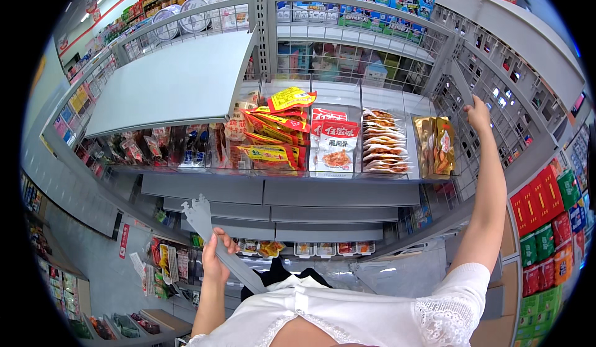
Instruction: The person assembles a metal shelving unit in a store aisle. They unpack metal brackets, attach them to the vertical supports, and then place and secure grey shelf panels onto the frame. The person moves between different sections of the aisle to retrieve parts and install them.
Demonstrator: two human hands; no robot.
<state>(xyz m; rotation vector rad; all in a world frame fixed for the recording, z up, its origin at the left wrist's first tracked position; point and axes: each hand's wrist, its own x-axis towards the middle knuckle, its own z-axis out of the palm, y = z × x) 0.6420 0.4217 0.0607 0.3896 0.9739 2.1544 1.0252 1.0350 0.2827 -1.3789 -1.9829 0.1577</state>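
Observation:
My left hand (217,254) is closed around several grey metal shelf brackets (200,218), their notched ends pointing up and away from me. They slant across the front of my body. My right arm reaches far forward to the right side of the rack, where my right hand (478,115) grips the end of another grey shelf bracket (460,81) that meets the mesh frame near the back corner. Below and left of that hand stand gold snack packets (434,145) in a clear divided tray. A grey shelf panel (171,80) sits tilted at the upper left of the rack.
White and red packets (335,145), yellow and red packets (273,142) and a row of brown snack packs (383,142) fill the tray. Lower grey shelves (329,213) run beneath. Wire mesh (509,111) closes the right side; colourful bagged goods (540,241) stand beyond it.

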